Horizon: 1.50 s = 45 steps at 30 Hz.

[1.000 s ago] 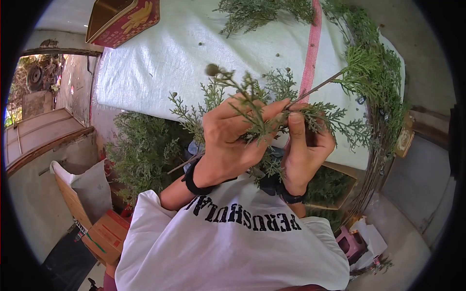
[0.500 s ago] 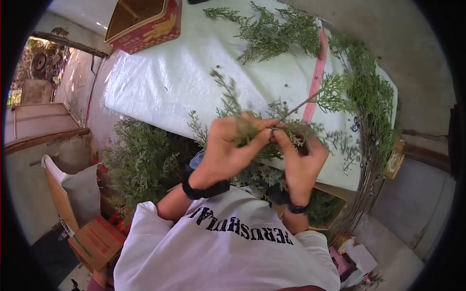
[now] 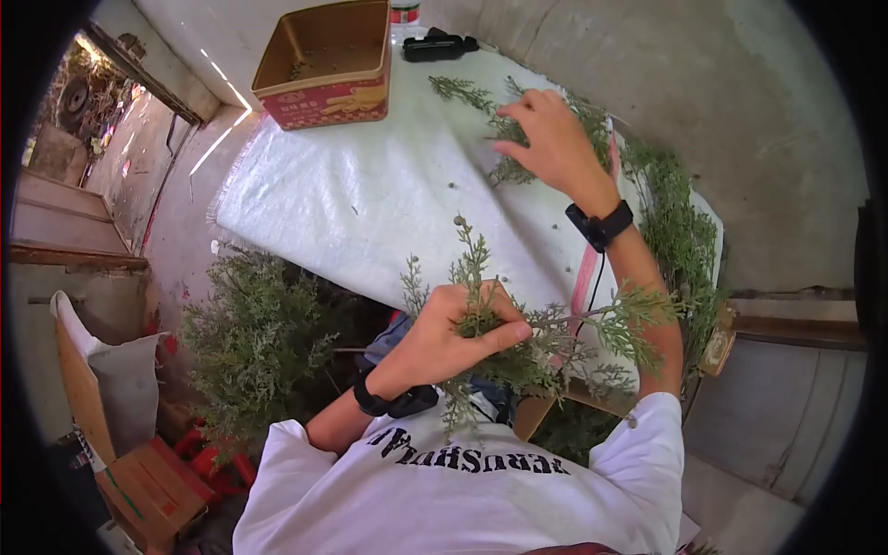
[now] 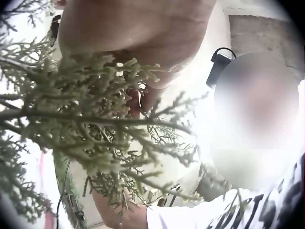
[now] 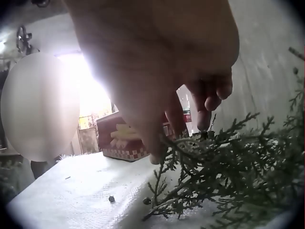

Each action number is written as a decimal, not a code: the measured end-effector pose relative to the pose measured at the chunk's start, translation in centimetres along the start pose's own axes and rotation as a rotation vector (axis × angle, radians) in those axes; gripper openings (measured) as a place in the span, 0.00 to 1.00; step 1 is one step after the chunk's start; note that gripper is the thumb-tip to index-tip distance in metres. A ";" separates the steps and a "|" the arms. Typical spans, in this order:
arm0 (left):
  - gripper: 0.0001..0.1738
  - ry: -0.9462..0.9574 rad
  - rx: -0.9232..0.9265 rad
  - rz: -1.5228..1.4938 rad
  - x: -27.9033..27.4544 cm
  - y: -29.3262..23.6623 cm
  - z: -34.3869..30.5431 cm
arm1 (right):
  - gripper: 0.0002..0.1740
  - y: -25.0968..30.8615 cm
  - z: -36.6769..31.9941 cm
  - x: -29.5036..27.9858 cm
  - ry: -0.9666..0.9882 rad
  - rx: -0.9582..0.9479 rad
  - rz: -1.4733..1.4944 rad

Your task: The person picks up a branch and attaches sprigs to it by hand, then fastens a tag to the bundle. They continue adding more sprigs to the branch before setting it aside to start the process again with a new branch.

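In the head view my left hand grips a leafy conifer branch near the table's front edge. Its green sprays stick out on both sides of the fist, and a small round cone tops one tip. My right hand is stretched out over cut conifer sprigs at the back of the table, thumb and fingers apart. From the right wrist, its fingertips hang right at the sprigs, holding nothing visible. The left wrist view has the held branch's foliage close up, below the palm.
A red tin box with small bits inside stands at the back left of the white woven sheet. Beside it lies a black object. Long conifer branches line the right edge; a bushy heap stands left, below the table.
My right hand has let go of the branch and moved up and away to the sprigs at the back. The left hand keeps its hold on the branch, now slightly lower in view.
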<state>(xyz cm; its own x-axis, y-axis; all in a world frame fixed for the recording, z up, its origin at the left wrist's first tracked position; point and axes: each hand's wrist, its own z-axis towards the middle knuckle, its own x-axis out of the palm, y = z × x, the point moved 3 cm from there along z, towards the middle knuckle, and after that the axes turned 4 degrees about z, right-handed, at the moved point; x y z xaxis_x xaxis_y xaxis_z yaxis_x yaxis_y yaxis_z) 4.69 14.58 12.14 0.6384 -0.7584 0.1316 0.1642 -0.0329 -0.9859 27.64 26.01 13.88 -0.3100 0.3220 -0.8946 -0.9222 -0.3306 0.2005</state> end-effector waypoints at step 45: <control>0.09 0.118 0.090 0.032 5.9 -1.8 -3.9 | 0.12 8.7 -11.6 -15.7 0.151 0.648 0.849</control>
<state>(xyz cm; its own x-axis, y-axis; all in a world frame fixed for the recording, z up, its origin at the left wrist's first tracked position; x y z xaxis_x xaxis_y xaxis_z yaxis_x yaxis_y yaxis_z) 5.24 7.65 14.31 0.5526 -0.8295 0.0815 0.2153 0.0475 -0.9754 27.15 7.74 25.03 -0.9154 0.0812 -0.3943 -0.3796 0.1519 0.9126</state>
